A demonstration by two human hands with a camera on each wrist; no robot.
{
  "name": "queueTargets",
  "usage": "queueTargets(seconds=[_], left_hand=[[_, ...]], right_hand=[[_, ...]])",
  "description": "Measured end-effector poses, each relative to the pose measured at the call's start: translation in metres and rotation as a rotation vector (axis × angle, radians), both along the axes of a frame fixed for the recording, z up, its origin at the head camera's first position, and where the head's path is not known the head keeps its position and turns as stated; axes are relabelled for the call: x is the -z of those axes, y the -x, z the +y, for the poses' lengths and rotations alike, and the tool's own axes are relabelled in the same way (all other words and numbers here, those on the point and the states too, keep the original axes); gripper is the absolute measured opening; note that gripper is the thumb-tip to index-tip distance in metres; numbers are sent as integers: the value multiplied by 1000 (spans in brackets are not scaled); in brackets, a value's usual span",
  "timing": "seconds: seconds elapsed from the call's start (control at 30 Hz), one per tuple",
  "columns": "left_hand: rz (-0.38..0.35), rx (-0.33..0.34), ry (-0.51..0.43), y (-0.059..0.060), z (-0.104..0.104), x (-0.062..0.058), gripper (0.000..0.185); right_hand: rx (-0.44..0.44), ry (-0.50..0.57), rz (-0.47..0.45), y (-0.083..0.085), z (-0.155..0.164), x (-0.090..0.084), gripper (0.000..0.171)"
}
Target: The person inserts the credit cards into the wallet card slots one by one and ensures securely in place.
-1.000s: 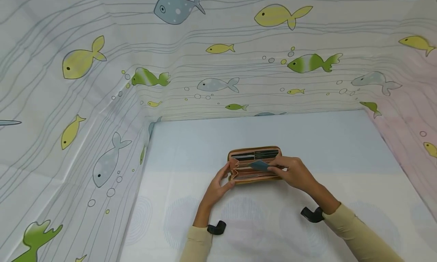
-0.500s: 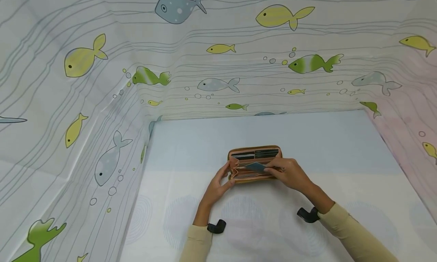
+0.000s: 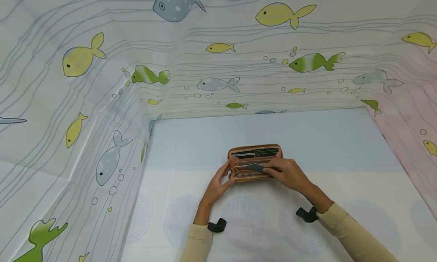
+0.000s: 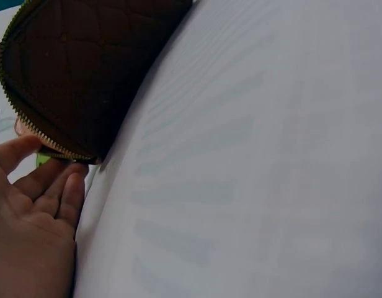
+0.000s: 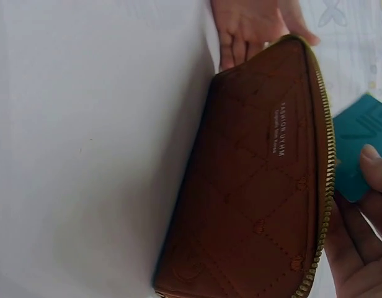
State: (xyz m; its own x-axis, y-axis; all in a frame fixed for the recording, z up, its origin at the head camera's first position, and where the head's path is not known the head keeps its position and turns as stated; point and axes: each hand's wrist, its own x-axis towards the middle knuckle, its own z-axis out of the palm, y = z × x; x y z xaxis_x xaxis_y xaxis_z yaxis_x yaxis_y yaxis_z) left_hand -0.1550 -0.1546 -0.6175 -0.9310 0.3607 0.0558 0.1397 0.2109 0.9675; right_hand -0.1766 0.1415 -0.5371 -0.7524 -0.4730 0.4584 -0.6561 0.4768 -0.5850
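Note:
An unzipped brown quilted wallet (image 3: 253,146) stands open on the table, its pink-lined pockets and several dark card edges showing in the head view. At its left end my left hand (image 3: 217,184) grips it, with fingers behind and thumb at the near corner; the left wrist view has this hand (image 4: 36,205) by the zipper. Between thumb and fingers my right hand (image 3: 286,172) pinches a teal card (image 5: 359,139), held over the wallet's middle compartments. The card's left end overlaps the inner pockets in the head view. Lettering shows on the wallet's outer face (image 5: 259,167) in the right wrist view.
A white and pale blue cloth (image 3: 191,140) covers the table. Fish-printed sheets (image 3: 191,64) rise at the back and both sides. Black curved bands (image 3: 217,225) sit on both wrists, below beige sleeves.
My right hand has moved a little left, bringing the card further over the wallet's middle; the card now looks flatter and darker. My left hand keeps its grip on the wallet's left end.

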Motion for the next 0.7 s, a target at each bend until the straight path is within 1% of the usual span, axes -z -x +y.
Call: queueTargets(seconds=[0.03,0.1,0.2,0.33,0.37,0.47,0.6,0.7], left_hand=[[1,-7,-1,1,0,5,71],[0,-14,-4,2,0,9,71],[0,-16,-13,2,-1,11,71],[8,-9,-2,2,1,8,72],[10,-5,1,1,1,7,72],[16,18,2,-1,1,-8,71],[14,40,7,-4,0,-27,70],[-1,39,8,-4,0,-30,70]], right_hand=[[-2,0,1,0,0,1,16],[-6,-6,-5,0,-1,2,16],[-1,-27,-11,0,-1,3,16],[-9,-63,-14,-2,2,3,17],[-15,-74,-10,-2,4,2,17],[-27,-111,10,-3,10,1,18],[-15,-186,36,-4,19,-1,18],[0,-256,68,-6,26,-4,19]])
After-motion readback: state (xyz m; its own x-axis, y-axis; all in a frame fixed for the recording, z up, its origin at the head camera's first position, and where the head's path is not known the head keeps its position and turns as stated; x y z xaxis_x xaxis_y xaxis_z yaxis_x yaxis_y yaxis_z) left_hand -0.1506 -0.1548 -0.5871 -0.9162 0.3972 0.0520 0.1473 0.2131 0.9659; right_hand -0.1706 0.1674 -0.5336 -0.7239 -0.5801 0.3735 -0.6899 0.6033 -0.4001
